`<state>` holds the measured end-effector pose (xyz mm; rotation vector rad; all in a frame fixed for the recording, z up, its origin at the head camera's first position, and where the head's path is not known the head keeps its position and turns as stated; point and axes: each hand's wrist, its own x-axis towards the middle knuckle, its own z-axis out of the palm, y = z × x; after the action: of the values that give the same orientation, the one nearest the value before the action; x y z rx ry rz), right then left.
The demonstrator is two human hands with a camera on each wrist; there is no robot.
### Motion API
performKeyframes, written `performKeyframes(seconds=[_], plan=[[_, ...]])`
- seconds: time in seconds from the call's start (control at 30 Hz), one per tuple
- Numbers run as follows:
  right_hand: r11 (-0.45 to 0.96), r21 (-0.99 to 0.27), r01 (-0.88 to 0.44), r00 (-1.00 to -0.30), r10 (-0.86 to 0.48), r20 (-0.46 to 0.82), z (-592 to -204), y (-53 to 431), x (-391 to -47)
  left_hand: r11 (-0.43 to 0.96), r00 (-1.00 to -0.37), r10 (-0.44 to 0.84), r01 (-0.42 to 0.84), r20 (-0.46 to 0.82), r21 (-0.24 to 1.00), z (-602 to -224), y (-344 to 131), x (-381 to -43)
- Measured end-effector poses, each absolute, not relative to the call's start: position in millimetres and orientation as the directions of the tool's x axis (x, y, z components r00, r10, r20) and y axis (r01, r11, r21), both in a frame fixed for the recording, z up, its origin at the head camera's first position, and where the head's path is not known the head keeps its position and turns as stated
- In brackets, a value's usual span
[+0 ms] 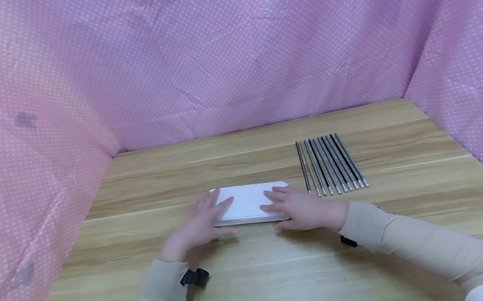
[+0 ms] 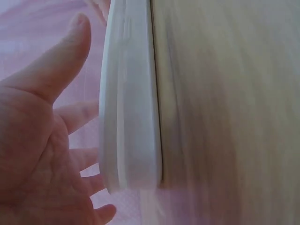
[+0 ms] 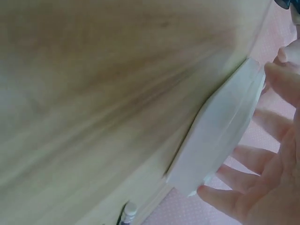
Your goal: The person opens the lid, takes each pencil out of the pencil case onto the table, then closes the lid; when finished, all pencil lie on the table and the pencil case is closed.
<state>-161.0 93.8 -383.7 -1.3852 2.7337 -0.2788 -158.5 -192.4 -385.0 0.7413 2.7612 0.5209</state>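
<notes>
A flat white case (image 1: 246,201) with rounded corners, seemingly lidded, lies on the wooden table in the head view. From its left end, my left hand (image 1: 197,226) reaches over it with the fingers spread on its top and the thumb near the front edge. On the other end rests my right hand (image 1: 303,208), fingers spread across the top. The left wrist view shows the case's pale side wall (image 2: 131,108) beside the extended thumb. In the right wrist view, straight fingertips lie along the upper edge of the case (image 3: 213,126).
Several pencils (image 1: 331,163) lie side by side in a row to the right of the case, their eraser ends towards me. Pink dotted cloth (image 1: 229,60) hangs behind and on both sides of the wooden table (image 1: 267,279).
</notes>
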Motion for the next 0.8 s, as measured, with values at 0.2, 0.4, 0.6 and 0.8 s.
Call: performKeyframes(seconds=[0.2,0.4,0.6,0.8], plan=[[0.555,-0.142,-0.819,-0.561,-0.828,-0.003,-381.0,94.3,-159.7,0.796,-0.825,0.537,0.425,-0.178,0.430,-381.0,-184.3,-148.1],[0.539,-0.116,-0.834,-0.544,-0.839,0.010,-380.0,94.7,-160.8,0.803,-0.830,0.528,0.418,-0.182,0.425,-381.0,-182.2,-145.7],[0.542,-0.112,-0.833,-0.544,-0.839,-0.014,-379.4,92.8,-159.0,0.805,-0.833,0.523,0.413,-0.181,0.425,-381.2,-181.2,-145.3],[0.569,-0.223,-0.791,-0.576,-0.817,-0.041,-379.5,94.5,-161.9,0.802,-0.844,0.511,0.400,-0.163,0.443,-383.3,-181.0,-146.1]])
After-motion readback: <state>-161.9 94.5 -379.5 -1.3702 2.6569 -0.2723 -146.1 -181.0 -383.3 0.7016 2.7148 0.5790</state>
